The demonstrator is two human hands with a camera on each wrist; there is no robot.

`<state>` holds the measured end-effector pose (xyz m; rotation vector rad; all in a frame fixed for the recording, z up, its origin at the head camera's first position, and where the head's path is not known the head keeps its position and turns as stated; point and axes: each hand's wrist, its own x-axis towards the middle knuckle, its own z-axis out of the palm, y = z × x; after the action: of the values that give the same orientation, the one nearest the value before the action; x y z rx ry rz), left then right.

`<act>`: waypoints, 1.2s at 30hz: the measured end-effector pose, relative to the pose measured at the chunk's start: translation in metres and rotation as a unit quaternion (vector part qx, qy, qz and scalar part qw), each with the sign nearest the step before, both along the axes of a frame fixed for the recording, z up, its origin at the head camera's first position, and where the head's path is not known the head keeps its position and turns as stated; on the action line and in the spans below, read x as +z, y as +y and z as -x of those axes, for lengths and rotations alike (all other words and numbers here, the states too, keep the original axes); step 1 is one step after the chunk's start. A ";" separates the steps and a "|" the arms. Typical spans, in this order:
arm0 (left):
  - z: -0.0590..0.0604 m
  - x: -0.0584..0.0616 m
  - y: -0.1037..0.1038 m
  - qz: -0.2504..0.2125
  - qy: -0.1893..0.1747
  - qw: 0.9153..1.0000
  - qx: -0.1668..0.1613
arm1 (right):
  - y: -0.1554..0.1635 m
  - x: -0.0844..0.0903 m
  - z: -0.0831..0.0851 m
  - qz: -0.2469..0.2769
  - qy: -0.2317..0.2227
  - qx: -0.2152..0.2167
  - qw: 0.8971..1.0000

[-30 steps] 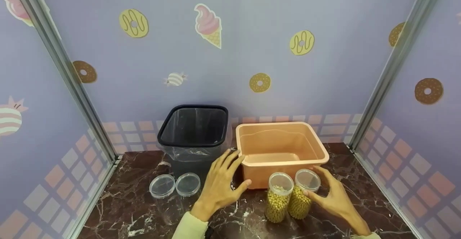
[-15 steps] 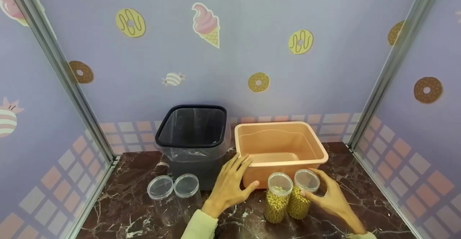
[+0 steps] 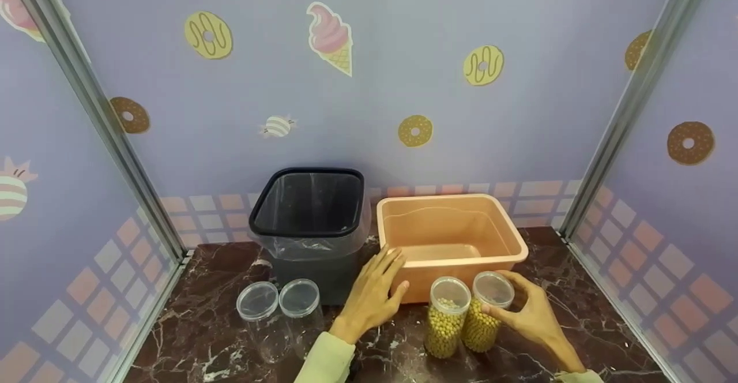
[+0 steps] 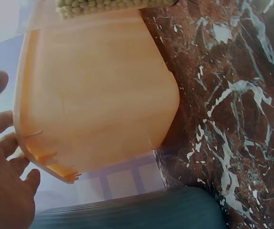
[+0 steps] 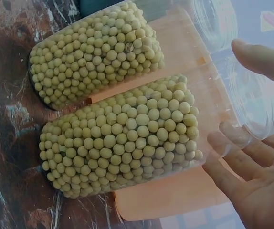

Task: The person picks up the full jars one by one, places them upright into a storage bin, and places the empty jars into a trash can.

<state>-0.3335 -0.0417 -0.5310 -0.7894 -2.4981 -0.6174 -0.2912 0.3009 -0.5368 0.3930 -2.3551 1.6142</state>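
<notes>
The right hand [image 3: 527, 311] curls its fingers [image 5: 232, 152] round the right of 2 bean-filled jars [image 3: 483, 312], which stands on the desk [image 3: 202, 325] touching its twin [image 3: 444, 316], just in front of the orange tub [image 3: 450, 239]. The left hand [image 3: 372, 296] rests relaxed fingers against the tub's near left corner. A firm grip low on the jar's body, with the tub steadied, should keep the neighbour upright.

Jars [image 3: 461, 314] before tub [image 3: 455, 262] (bin [image 3: 311, 221] leftward)
</notes>
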 end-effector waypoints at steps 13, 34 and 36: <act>0.016 0.000 0.007 0.031 0.085 0.996 0.013 | 0.000 0.032 -0.004 -0.015 0.042 -0.037 0.998; 0.018 -0.001 0.009 0.021 0.107 0.994 0.012 | -0.002 0.169 0.010 -0.021 0.108 -0.063 0.992; 0.017 0.000 0.009 0.022 0.105 0.994 0.013 | -0.003 0.181 0.014 -0.036 0.112 -0.069 0.991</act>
<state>-0.3509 -0.0328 -0.5312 -0.7936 -2.3325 -0.4482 -0.3056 0.2974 -0.3556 0.3953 -2.2229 1.3506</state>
